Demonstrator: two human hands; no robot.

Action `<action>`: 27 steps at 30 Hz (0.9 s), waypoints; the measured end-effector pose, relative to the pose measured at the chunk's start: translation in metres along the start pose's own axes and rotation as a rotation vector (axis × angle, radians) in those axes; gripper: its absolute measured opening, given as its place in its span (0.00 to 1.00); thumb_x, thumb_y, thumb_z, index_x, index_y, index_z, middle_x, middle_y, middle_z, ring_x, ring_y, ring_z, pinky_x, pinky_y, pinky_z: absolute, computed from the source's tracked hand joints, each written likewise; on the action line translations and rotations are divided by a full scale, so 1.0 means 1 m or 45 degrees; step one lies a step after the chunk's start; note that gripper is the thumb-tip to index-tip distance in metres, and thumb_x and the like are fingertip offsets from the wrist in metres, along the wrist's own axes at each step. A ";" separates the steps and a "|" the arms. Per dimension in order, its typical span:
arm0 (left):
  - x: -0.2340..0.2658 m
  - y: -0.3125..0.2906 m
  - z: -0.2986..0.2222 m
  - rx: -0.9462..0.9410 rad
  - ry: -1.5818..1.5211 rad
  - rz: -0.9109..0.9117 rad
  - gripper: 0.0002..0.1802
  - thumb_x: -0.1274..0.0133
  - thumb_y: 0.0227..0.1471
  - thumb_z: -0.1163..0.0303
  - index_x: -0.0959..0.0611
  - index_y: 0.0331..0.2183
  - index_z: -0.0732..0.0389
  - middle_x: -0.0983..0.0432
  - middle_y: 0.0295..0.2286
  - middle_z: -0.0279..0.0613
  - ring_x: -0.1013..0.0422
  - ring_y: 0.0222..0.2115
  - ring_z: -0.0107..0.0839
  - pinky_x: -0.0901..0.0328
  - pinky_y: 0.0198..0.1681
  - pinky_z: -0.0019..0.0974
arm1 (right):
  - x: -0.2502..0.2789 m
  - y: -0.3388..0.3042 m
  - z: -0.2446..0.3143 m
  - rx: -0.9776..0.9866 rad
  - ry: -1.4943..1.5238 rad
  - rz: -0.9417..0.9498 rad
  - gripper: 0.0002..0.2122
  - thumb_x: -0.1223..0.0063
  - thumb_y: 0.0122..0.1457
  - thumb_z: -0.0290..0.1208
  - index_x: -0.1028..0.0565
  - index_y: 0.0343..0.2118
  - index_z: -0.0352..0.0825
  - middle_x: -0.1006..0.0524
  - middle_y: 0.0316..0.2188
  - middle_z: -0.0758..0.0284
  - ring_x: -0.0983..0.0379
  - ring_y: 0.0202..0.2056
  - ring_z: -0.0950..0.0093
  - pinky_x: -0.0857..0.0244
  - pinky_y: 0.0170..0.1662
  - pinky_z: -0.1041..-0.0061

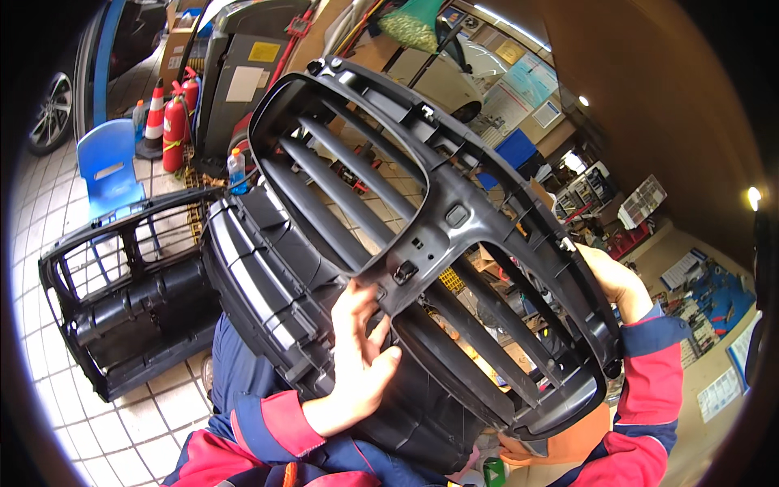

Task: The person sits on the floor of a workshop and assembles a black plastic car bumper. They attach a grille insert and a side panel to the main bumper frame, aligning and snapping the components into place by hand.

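A large black plastic car front grille is held up tilted in front of me, its two slatted openings running from upper left to lower right. My right hand grips its right outer edge, with the fingers partly hidden behind the frame. At the grille's middle lower edge, my left hand has its fingertips against the plastic near a small black clip. Its fingers are apart, the thumb stands out, and the index fingertip is slightly blurred. Below the grille, another black car panel with a silver strip lies across my lap.
A black radiator frame stands on the white tiled floor at left. Behind it are a blue chair, red fire extinguishers, a traffic cone and a bottle. Tools hang on a board at right.
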State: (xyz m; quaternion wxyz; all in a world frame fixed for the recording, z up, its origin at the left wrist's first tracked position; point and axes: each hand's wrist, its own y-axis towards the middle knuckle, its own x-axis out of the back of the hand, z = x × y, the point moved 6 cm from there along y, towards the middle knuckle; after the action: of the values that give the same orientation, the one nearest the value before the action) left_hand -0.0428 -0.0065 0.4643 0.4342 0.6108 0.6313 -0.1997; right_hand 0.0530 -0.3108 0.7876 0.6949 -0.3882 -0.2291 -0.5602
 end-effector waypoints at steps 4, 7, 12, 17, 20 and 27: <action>0.008 0.011 0.009 0.006 0.051 0.000 0.59 0.38 0.52 0.78 0.42 0.81 0.48 0.60 0.83 0.44 0.57 0.84 0.50 0.51 0.81 0.70 | -0.042 -0.013 0.064 0.210 0.368 0.347 0.36 0.46 0.83 0.57 0.30 0.79 0.30 0.20 0.71 0.62 0.23 0.68 0.72 0.30 0.74 0.67; 0.015 0.022 0.015 0.056 0.090 -0.063 0.59 0.38 0.53 0.78 0.42 0.81 0.50 0.60 0.82 0.46 0.54 0.83 0.54 0.47 0.81 0.69 | -0.066 -0.025 0.101 0.484 -0.442 0.066 0.51 0.21 0.64 0.55 0.35 0.81 0.28 0.23 0.74 0.54 0.27 0.74 0.64 0.37 0.78 0.63; 0.020 0.044 0.014 0.163 0.182 0.011 0.59 0.29 0.58 0.75 0.44 0.81 0.55 0.48 0.79 0.47 0.45 0.79 0.55 0.39 0.80 0.60 | -0.084 -0.002 0.100 0.345 -0.728 -0.128 0.59 0.13 0.54 0.44 0.41 0.83 0.29 0.25 0.74 0.50 0.31 0.76 0.59 0.42 0.81 0.60; 0.061 0.079 -0.023 0.069 0.923 0.160 0.40 0.28 0.55 0.77 0.23 0.67 0.63 0.25 0.63 0.49 0.23 0.61 0.44 0.25 0.67 0.49 | -0.078 0.016 0.068 0.421 -0.693 -0.168 0.55 0.23 0.55 0.50 0.37 0.81 0.28 0.25 0.73 0.50 0.31 0.75 0.59 0.43 0.80 0.60; 0.070 0.115 -0.063 -0.640 1.502 -0.028 0.36 0.26 0.46 0.77 0.17 0.59 0.62 0.21 0.56 0.51 0.24 0.59 0.53 0.29 0.65 0.50 | -0.071 0.023 0.058 0.435 -0.652 -0.163 0.56 0.23 0.56 0.57 0.36 0.81 0.27 0.24 0.71 0.52 0.28 0.73 0.60 0.40 0.79 0.62; 0.052 0.169 -0.050 -0.898 1.805 0.554 0.13 0.24 0.55 0.63 0.11 0.37 0.57 0.17 0.36 0.37 0.21 0.55 0.43 0.47 0.81 0.72 | -0.062 0.035 0.054 0.448 -0.655 -0.128 0.56 0.24 0.55 0.57 0.36 0.81 0.27 0.25 0.73 0.51 0.29 0.74 0.60 0.41 0.80 0.61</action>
State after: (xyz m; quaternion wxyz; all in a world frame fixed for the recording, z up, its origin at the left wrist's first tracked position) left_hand 0.1081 0.0938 0.4972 0.1278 0.5283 0.6488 0.5326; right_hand 0.0765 -0.2286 0.7631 0.6419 -0.3793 -0.5098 -0.4292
